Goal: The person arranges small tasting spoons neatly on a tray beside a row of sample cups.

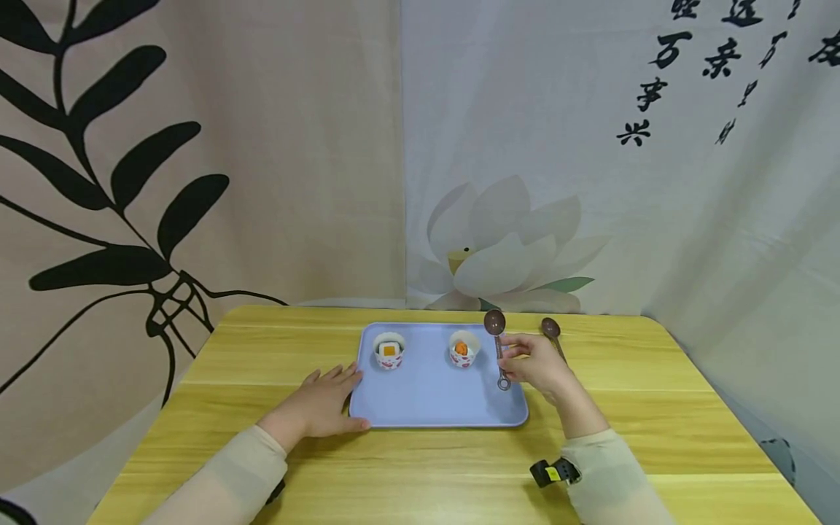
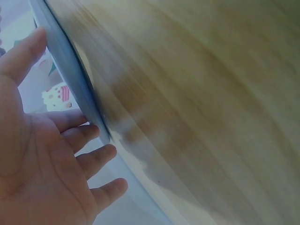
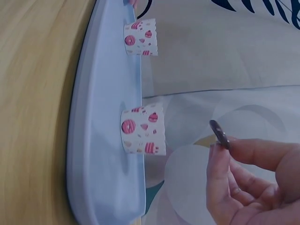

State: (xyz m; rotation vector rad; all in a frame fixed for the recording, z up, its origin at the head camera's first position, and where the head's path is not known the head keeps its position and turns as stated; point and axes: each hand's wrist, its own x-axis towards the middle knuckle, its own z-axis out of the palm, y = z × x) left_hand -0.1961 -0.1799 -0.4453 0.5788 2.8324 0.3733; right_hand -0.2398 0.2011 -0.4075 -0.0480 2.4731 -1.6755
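Note:
My right hand (image 1: 538,364) pinches the handle of a brown spoon (image 1: 495,323) between thumb and fingers, above the right end of a light blue tray (image 1: 433,405). In the right wrist view only the end of its handle (image 3: 218,132) shows. My left hand (image 1: 321,405) rests against the tray's left edge with fingers extended. Two patterned paper cups stand on the tray: the left cup (image 1: 389,360) contains a white and yellow piece (image 1: 389,349), the right cup (image 1: 462,359) an orange piece (image 1: 461,348).
A second brown spoon (image 1: 551,329) lies on the wooden table (image 1: 420,474) to the right of the tray, partly behind my right hand. Behind the table hangs a printed curtain (image 1: 315,146).

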